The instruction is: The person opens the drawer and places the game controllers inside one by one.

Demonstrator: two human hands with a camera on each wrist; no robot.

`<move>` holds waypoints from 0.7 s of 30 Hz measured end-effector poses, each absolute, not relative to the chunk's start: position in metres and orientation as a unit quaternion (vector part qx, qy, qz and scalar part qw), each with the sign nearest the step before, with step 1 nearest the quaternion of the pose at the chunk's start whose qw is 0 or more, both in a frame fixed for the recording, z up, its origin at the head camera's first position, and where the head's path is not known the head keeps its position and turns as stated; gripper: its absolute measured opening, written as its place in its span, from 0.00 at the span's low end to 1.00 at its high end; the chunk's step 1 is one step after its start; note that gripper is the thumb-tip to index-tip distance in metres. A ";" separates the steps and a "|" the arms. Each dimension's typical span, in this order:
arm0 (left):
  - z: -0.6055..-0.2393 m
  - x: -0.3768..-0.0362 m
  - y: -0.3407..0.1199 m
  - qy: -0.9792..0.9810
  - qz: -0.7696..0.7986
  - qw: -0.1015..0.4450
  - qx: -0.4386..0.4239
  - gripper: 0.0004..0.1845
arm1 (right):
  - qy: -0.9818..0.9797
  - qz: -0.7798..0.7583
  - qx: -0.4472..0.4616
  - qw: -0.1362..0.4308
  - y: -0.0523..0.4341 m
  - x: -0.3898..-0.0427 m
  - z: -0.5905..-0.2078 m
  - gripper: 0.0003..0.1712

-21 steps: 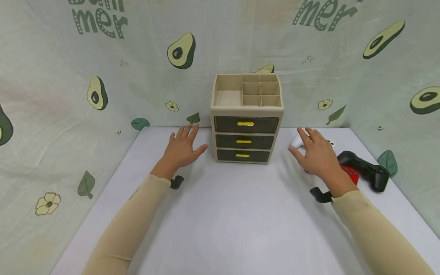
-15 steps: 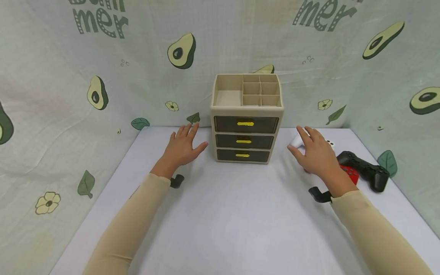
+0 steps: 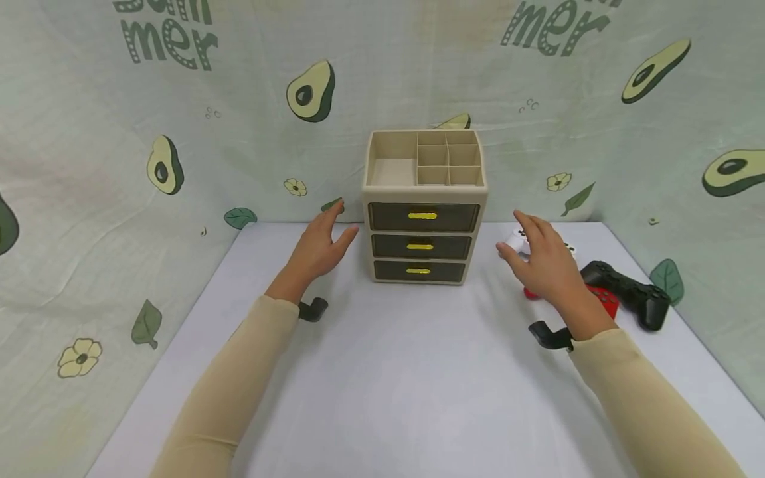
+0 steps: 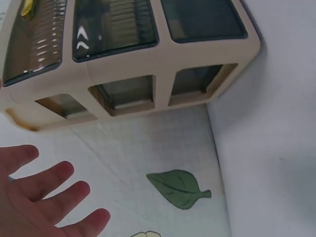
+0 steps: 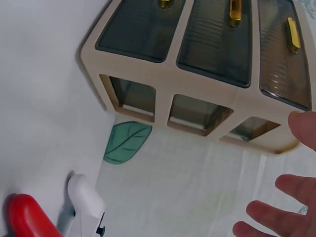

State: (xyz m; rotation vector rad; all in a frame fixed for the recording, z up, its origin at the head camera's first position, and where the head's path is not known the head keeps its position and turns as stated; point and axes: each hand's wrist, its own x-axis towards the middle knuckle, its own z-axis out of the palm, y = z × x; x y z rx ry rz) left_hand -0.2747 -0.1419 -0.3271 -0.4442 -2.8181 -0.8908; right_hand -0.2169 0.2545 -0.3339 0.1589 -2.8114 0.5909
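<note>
A beige desktop organizer stands at the back of the table, its dark drawers closed and fitted with yellow handles. My left hand is held in the air to its left, fingers extended and holding nothing. On the other side my right hand hovers with thumb and fingers spread, also holding nothing. Beneath and behind that hand lie a white game controller and a red one, both partly hidden. A black game controller rests farther right. In the left wrist view, spread fingertips show beside the organizer's side.
The white table reaches back to a hanging cloth printed with avocados and leaves, which also closes in both sides. The organizer's top has open compartments. A black wrist mount sticks out below the right wrist.
The left hand has turned so its fingers overlap more, thumb slightly raised. My right hand has lifted and rotated a little, uncovering more of the white and red controllers. The head view has shifted slightly.
</note>
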 end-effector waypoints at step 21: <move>-0.307 -0.290 -0.119 -0.845 -0.524 0.053 -0.092 0.32 | -0.907 0.327 0.065 0.260 0.222 -0.217 -0.332 0.32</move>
